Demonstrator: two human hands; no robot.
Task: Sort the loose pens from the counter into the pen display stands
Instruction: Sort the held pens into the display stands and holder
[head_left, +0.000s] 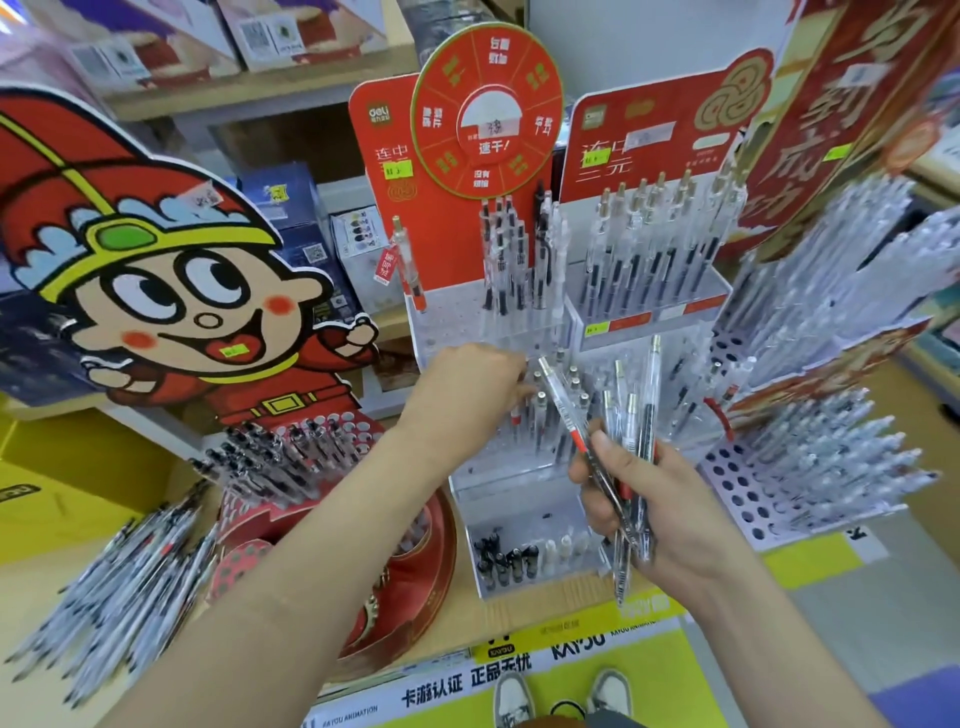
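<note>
My right hand (649, 504) grips pens (631, 415), fanned upward, just near of the stand (498, 488). My left hand (467, 384) curls among the stand's rows; whether it pinches anything, I cannot tell. Loose pens (130, 571) lie near left.

Two bare grips show: the left grip (467, 384) near centre, the right grip (660, 509) at 4 o'clock. The right grip holds five clear plastic pens (631, 441), one with a red sleeve. Two red-backed clear display stands rise, the left stand (447, 234) at 12 o'clock and the right stand (670, 161) at 1 o'clock. One cardboard cartoon figure (171, 291) fills 10 o'clock, with one round red wheel sign (485, 109) at 12. Two pale shoes (514, 696) sit at 6 o'clock. The loose pens (119, 582) heaped on the surface (493, 613) at 8 o'clock are too blurred to count.
</note>
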